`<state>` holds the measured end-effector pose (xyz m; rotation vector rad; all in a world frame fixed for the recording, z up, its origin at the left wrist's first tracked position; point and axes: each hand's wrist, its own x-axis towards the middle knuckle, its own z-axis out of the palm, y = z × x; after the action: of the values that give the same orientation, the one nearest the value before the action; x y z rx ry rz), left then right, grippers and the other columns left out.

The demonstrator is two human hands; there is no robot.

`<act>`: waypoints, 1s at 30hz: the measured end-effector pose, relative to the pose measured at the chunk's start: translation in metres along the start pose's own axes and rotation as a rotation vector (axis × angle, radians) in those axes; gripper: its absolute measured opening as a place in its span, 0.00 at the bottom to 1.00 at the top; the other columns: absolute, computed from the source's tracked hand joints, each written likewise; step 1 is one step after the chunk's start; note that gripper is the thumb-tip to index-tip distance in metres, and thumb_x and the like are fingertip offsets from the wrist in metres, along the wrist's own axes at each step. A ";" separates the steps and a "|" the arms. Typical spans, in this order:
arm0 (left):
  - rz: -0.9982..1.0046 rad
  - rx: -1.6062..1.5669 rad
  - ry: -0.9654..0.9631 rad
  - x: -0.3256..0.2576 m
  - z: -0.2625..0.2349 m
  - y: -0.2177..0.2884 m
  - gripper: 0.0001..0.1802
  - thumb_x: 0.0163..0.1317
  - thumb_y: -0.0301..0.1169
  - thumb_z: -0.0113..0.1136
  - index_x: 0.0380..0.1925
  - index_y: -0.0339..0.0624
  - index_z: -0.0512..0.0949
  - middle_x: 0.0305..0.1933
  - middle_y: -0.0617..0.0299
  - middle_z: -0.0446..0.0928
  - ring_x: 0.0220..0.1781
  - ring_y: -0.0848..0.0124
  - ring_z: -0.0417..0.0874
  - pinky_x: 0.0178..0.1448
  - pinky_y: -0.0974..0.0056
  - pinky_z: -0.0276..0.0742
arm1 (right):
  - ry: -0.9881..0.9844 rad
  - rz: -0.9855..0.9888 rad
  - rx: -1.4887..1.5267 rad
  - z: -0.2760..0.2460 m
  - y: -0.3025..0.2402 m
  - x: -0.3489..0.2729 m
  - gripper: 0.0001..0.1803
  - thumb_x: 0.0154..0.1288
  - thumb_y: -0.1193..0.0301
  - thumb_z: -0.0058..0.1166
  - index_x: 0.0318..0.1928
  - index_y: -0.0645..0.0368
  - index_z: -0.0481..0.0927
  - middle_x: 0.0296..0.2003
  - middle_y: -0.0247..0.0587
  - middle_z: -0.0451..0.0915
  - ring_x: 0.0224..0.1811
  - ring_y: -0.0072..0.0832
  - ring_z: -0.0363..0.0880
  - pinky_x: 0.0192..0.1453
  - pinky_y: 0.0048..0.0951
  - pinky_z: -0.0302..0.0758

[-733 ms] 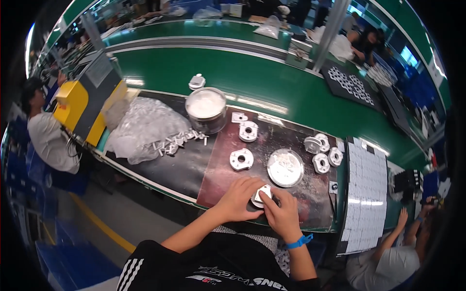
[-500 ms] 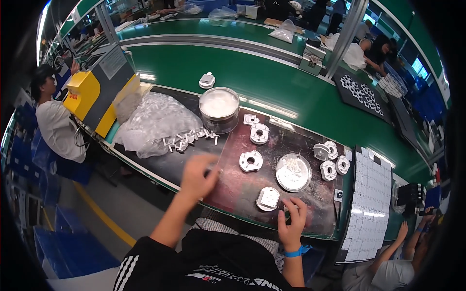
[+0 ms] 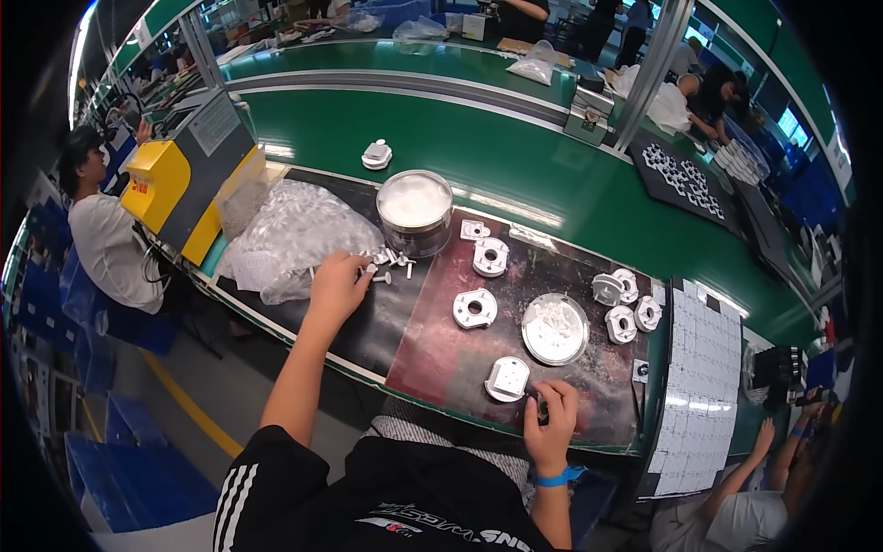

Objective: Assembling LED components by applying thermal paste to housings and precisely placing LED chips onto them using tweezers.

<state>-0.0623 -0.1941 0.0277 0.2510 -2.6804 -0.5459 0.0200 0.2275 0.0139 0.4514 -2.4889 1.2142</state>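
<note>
My left hand is at the pile of small white stemmed pieces beside the clear plastic bag. Its fingers are drawn together, with one white stemmed piece at the fingertips. Close to the bench's front edge, my right hand rests with loosely curled fingers and a gap between thumb and fingers. I see nothing held there. Just left of its fingertips lies a white housing with a square plate. White ring-shaped housings lie farther back.
A round dish of small white parts stands mid-bench, and a clear tub behind. More ring housings lie at right, beside a white-sheeted board. A yellow-grey machine stands left. A green conveyor runs behind. Other people sit nearby.
My left hand has moved left and away from me, from the front of the bench to the pile of white pieces. The right hand has hardly moved. A white part on the conveyor has shifted left.
</note>
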 end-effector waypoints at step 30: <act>-0.122 -1.143 -0.359 -0.118 0.052 0.162 0.34 0.59 0.36 0.79 0.62 0.39 0.73 0.52 0.62 0.78 0.47 0.74 0.77 0.49 0.68 0.74 | -0.072 -0.356 -0.002 -0.025 -0.025 0.093 0.12 0.58 0.80 0.69 0.44 0.59 0.87 0.38 0.42 0.87 0.39 0.41 0.86 0.43 0.39 0.81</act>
<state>0.0075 -0.0001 0.0095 -0.0288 -2.1842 -2.1534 -0.0487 0.2200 0.0859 0.9068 -2.3328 1.0664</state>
